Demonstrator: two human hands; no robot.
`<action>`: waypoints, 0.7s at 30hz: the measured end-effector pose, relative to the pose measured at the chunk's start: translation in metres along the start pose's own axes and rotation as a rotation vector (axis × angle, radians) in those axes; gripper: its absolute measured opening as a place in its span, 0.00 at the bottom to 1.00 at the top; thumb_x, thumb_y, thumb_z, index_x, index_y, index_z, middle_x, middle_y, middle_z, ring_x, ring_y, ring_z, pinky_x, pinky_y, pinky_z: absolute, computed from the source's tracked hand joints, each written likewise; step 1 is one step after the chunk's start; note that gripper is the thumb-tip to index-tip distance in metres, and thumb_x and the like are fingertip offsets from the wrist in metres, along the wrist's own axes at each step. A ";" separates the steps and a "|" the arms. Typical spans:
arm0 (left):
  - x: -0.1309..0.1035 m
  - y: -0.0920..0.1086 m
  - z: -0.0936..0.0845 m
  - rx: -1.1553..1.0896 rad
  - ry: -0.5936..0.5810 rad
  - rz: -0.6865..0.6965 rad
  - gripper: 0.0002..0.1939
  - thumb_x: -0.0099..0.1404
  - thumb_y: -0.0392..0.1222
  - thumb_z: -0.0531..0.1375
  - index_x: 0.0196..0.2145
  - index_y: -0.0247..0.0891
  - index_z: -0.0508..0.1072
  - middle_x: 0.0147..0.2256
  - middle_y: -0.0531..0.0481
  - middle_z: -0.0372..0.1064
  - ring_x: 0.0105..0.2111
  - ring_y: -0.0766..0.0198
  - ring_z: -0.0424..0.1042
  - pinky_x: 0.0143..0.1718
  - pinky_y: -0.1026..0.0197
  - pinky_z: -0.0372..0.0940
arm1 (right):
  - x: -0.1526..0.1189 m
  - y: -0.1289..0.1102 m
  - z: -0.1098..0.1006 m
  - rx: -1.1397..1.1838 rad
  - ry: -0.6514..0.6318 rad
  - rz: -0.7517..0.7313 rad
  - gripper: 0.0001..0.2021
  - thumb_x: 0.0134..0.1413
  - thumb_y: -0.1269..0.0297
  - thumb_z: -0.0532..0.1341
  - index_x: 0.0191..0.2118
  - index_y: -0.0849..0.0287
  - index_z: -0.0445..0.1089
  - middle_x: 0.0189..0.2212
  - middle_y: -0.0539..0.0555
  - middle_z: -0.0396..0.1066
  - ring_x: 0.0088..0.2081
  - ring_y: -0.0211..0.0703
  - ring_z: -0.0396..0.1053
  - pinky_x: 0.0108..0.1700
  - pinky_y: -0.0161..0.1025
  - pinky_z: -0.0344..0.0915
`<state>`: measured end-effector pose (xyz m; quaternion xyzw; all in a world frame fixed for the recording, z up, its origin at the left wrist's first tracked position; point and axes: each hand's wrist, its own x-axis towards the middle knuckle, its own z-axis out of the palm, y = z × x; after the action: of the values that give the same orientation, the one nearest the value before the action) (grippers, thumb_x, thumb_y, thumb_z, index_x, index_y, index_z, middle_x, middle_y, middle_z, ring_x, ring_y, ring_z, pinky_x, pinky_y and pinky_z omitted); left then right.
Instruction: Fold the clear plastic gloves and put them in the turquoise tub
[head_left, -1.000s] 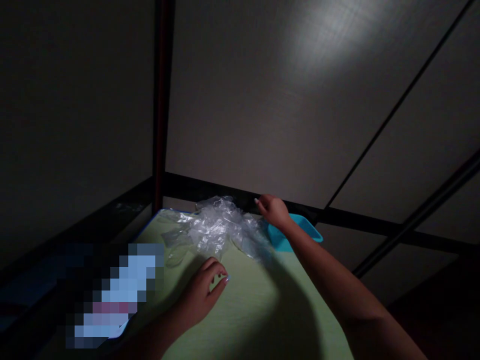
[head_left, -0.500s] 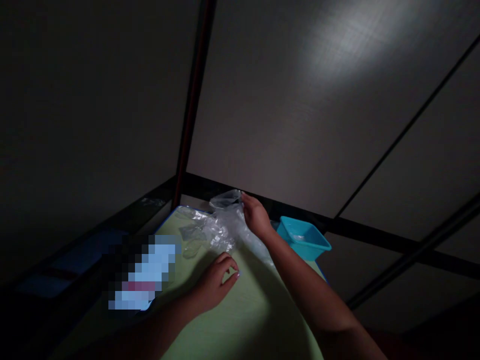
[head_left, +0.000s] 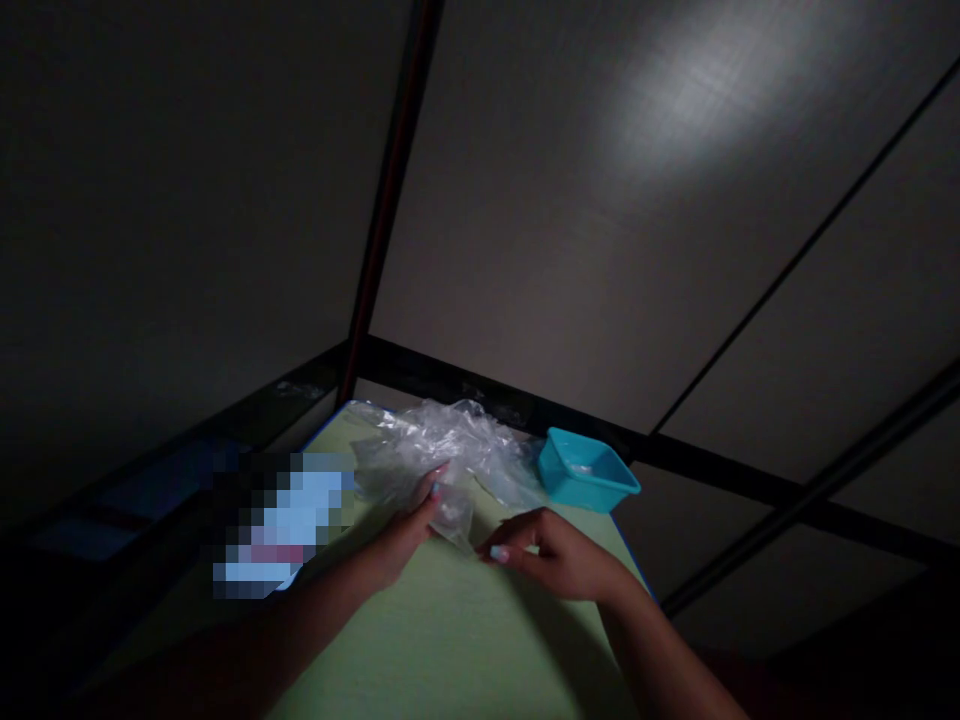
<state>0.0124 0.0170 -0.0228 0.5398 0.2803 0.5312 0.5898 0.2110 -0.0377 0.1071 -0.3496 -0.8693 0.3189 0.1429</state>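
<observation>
A small clear plastic bag (head_left: 455, 515) stretches between my two hands, low over the pale green tabletop (head_left: 435, 640). My left hand (head_left: 411, 522) grips its left side, thumb against fingers. At the bag's lower right corner, my right hand (head_left: 551, 553) pinches the film between thumb and fingertips. Just beyond lies a crumpled heap of clear plastic bags (head_left: 457, 437), spread over the far end of the table. Whether the held bag contains anything cannot be made out.
A turquoise plastic basin (head_left: 589, 485) stands at the table's far right edge, with something pale inside. To the left is a bright object blurred by pixels (head_left: 292, 520). Dark panelled walls (head_left: 517, 250) meet in a corner behind the table.
My right hand has come back from the heap toward me and now pinches the small bag's corner. My left hand, previously empty with curled fingers, has closed on the bag's other side.
</observation>
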 end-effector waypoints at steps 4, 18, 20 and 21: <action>0.001 0.012 0.001 -0.285 -0.023 -0.155 0.31 0.60 0.53 0.60 0.58 0.40 0.61 0.41 0.45 0.74 0.44 0.54 0.72 0.43 0.56 0.66 | -0.021 0.006 0.011 0.199 -0.129 0.073 0.18 0.55 0.48 0.59 0.32 0.59 0.73 0.29 0.53 0.73 0.35 0.43 0.70 0.39 0.38 0.65; -0.018 0.021 0.016 -0.080 -0.192 -0.298 0.36 0.55 0.49 0.67 0.60 0.41 0.62 0.44 0.46 0.74 0.48 0.50 0.70 0.54 0.50 0.59 | 0.013 0.063 0.095 0.704 0.638 0.029 0.14 0.51 0.55 0.65 0.34 0.57 0.62 0.24 0.45 0.58 0.27 0.34 0.56 0.29 0.32 0.53; -0.021 0.021 0.016 -0.035 -0.240 -0.238 0.39 0.55 0.49 0.67 0.62 0.43 0.59 0.50 0.47 0.71 0.54 0.51 0.65 0.59 0.50 0.53 | 0.012 0.060 0.097 0.747 0.597 0.047 0.15 0.49 0.55 0.66 0.31 0.58 0.62 0.23 0.45 0.58 0.27 0.34 0.56 0.30 0.33 0.53; -0.022 0.022 0.016 -0.016 -0.243 -0.221 0.40 0.54 0.49 0.67 0.62 0.44 0.58 0.51 0.47 0.70 0.56 0.50 0.63 0.60 0.50 0.51 | 0.011 0.058 0.096 0.759 0.571 0.056 0.16 0.48 0.55 0.67 0.28 0.59 0.62 0.22 0.45 0.58 0.26 0.34 0.56 0.30 0.33 0.53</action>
<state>0.0139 -0.0123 -0.0029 0.5612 0.2601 0.3963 0.6785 0.1876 -0.0415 -0.0035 -0.3695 -0.6078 0.5088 0.4849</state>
